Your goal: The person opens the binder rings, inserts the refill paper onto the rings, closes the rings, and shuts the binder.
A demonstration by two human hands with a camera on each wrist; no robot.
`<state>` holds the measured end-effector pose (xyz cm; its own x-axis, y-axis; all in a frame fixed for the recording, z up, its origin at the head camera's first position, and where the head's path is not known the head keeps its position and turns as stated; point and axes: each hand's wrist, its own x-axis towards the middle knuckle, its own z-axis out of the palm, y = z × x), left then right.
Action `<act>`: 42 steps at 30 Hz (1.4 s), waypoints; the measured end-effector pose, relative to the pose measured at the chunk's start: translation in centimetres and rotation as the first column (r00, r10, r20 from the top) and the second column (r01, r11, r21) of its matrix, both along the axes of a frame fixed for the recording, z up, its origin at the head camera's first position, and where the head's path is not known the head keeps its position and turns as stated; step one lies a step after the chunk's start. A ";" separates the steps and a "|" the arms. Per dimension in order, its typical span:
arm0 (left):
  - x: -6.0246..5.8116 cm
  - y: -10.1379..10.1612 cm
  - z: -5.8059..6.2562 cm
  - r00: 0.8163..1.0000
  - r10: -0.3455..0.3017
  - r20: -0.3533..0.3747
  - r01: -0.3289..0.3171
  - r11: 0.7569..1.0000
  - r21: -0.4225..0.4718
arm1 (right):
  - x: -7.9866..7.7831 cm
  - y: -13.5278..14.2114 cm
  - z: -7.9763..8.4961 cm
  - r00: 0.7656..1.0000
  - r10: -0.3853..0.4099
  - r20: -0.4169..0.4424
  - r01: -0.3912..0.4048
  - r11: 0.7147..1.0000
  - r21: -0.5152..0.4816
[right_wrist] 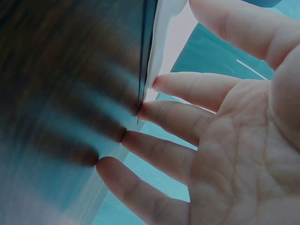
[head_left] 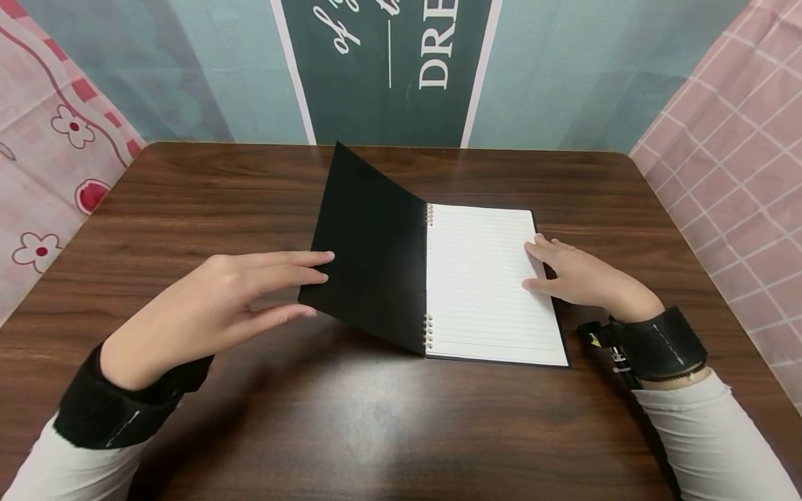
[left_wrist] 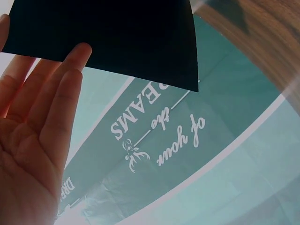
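A spiral notebook with black covers lies spread on the table, its lined white page facing up on the right. The black front cover stands tilted up on the left, joined at the ring binding. My left hand is at the cover's outer edge, with two straight fingertips over its inner face and the thumb by its lower corner. In the left wrist view another finger overlaps the cover. My right hand rests at the page's right edge, fingers spread, thumb and index finger on the paper.
The brown wooden table reaches back to a teal cloth with white lettering. Pink patterned cloth borders the right side, and flowered cloth the left. Black bands wrap both wrists.
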<state>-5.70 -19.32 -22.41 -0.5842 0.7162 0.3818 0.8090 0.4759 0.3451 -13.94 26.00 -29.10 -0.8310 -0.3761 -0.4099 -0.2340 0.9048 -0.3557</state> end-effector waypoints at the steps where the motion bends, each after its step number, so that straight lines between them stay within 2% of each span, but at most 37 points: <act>1: 0.0 0.1 0.0 1.000 0.001 -0.003 -0.001 1.000 -0.004 | 0.0 0.0 0.0 1.000 -0.002 0.002 0.002 1.000 -0.003; 12: -0.2 0.8 0.4 0.999 -0.024 -0.038 0.023 1.000 -0.015 | 0.1 -0.2 0.0 1.000 -0.005 -0.004 0.005 1.000 0.014; 21: 0.0 1.7 0.8 0.989 -0.067 -0.133 0.072 0.997 0.028 | 0.1 -0.1 0.0 1.000 -0.010 0.008 0.010 1.000 0.016; 32: -0.6 2.8 1.1 0.990 -0.105 -0.091 0.108 0.994 0.020 | 0.2 -0.1 0.0 1.000 -0.012 -0.001 0.012 1.000 0.026; 42: -0.9 4.0 1.2 0.983 -0.155 -0.101 0.160 0.986 0.049 | 0.1 0.0 0.0 1.000 -0.018 0.021 0.018 1.000 0.007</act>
